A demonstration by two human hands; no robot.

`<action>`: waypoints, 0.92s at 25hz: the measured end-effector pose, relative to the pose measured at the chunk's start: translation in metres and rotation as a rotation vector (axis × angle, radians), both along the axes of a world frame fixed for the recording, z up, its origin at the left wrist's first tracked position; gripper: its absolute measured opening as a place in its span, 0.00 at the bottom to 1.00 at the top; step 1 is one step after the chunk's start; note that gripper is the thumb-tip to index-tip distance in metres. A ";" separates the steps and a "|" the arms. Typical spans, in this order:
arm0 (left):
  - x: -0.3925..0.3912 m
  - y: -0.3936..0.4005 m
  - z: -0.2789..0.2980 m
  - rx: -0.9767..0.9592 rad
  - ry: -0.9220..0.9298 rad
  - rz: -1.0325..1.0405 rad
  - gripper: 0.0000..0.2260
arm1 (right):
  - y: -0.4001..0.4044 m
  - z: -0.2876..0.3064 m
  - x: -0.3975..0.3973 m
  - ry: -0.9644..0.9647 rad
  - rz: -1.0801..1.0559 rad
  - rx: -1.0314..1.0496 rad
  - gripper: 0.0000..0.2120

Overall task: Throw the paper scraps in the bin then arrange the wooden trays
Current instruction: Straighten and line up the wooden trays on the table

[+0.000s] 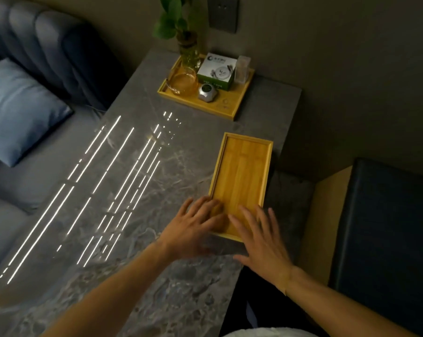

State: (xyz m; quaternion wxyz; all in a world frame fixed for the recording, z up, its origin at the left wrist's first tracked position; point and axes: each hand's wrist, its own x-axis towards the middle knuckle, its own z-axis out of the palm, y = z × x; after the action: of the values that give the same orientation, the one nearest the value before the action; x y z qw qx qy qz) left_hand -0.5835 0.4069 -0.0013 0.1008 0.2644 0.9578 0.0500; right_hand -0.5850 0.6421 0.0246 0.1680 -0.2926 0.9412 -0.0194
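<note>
1. Reaching forward over the grey marble-patterned worktop (132, 215), you had both hands at the near end of the empty wooden tray (242, 176).
2. Your left hand (193, 229) lay flat with its fingers spread, the fingertips resting on the tray's near left corner; it gripped nothing.
3. Your right hand (261, 242) was likewise flat and spread, palm down, its fingers reaching over the tray's near rim onto the tray floor; it closed on nothing. Whether the palm touched the worktop could not be told, as both hands were slightly blurred.
4. The empty tray sat lengthwise along the right edge of the worktop, its far end pointing toward the wall.
5. Beyond it, apart from it, a second wooden tray (229, 110) stood at the far end of the worktop near the wall. It carried a glass jug (183, 81), a vase with a green plant (188, 52), a white and green box (217, 71), a small silvery object (207, 92) and a clear container (242, 69).
6. Thin bright lines of light (122, 171) streaked the left half of the worktop.
7. To the left you had a sofa (35, 45) with a blue cushion (18, 110); to the right, a dark padded seat (388, 227).
8. No paper scraps or bin were in sight.
</note>
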 end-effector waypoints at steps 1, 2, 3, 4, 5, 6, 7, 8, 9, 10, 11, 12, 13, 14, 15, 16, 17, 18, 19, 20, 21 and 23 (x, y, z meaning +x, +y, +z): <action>-0.003 0.000 0.000 -0.067 0.006 -0.067 0.40 | -0.005 -0.002 -0.002 0.026 0.030 0.064 0.46; -0.007 0.001 0.003 -0.106 0.004 -0.106 0.38 | -0.010 -0.001 -0.003 0.042 0.038 0.112 0.43; -0.012 0.002 0.006 -0.130 0.005 -0.131 0.37 | -0.013 0.000 -0.004 0.052 0.031 0.142 0.40; -0.017 0.002 0.008 -0.141 0.015 -0.151 0.35 | -0.015 0.000 -0.005 0.067 0.021 0.152 0.36; -0.022 0.002 0.010 -0.143 0.023 -0.162 0.34 | -0.018 0.000 -0.006 0.075 0.010 0.153 0.33; -0.026 0.002 0.010 -0.140 0.022 -0.172 0.33 | -0.020 -0.001 -0.008 0.072 0.000 0.150 0.31; -0.028 0.002 0.010 -0.134 0.011 -0.182 0.34 | -0.020 -0.003 -0.009 0.068 -0.013 0.136 0.30; -0.029 0.000 0.009 -0.130 0.001 -0.189 0.36 | -0.020 -0.004 -0.010 0.070 -0.020 0.122 0.31; -0.031 -0.001 0.009 -0.131 -0.003 -0.196 0.38 | -0.019 -0.005 -0.011 0.072 -0.020 0.113 0.31; -0.032 -0.001 0.009 -0.135 -0.004 -0.201 0.39 | -0.017 -0.005 -0.011 0.076 -0.014 0.109 0.32; -0.035 -0.001 0.009 -0.136 -0.003 -0.201 0.41 | -0.016 -0.006 -0.013 0.086 -0.007 0.101 0.33; -0.038 -0.001 0.009 -0.132 0.000 -0.196 0.42 | -0.015 -0.007 -0.014 0.094 -0.008 0.088 0.33; -0.041 -0.001 0.008 -0.129 -0.004 -0.191 0.43 | -0.014 -0.008 -0.016 0.102 -0.017 0.076 0.34; -0.044 0.000 0.008 -0.134 -0.014 -0.191 0.43 | -0.013 -0.008 -0.020 0.110 -0.025 0.069 0.34; -0.048 0.001 0.008 -0.135 -0.022 -0.194 0.44 | -0.012 -0.009 -0.024 0.119 -0.029 0.066 0.34; -0.053 0.002 0.008 -0.129 -0.025 -0.195 0.43 | -0.012 -0.008 -0.028 0.129 -0.027 0.063 0.34; -0.057 0.003 0.009 -0.122 -0.021 -0.193 0.43 | -0.011 -0.008 -0.032 0.138 -0.026 0.059 0.34; -0.060 0.004 0.010 -0.125 -0.017 -0.188 0.42 | -0.010 -0.009 -0.035 0.143 -0.029 0.058 0.34; -0.065 0.006 0.012 -0.140 -0.015 -0.182 0.41 | -0.009 -0.009 -0.038 0.145 -0.035 0.057 0.34; -0.070 0.007 0.012 -0.150 -0.012 -0.174 0.40 | -0.008 -0.008 -0.043 0.148 -0.040 0.054 0.35; -0.076 0.009 0.012 -0.151 -0.007 -0.167 0.38 | -0.008 -0.008 -0.048 0.152 -0.042 0.050 0.35; -0.090 0.013 0.010 -0.139 -0.009 -0.144 0.36 | -0.004 -0.007 -0.063 0.156 -0.044 0.050 0.35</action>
State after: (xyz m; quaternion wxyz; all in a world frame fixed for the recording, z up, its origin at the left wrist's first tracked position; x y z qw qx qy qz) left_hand -0.6735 0.4197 0.0087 0.1264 0.3247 0.9371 -0.0225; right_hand -0.6479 0.6383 0.0178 0.1011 -0.2683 0.9577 0.0232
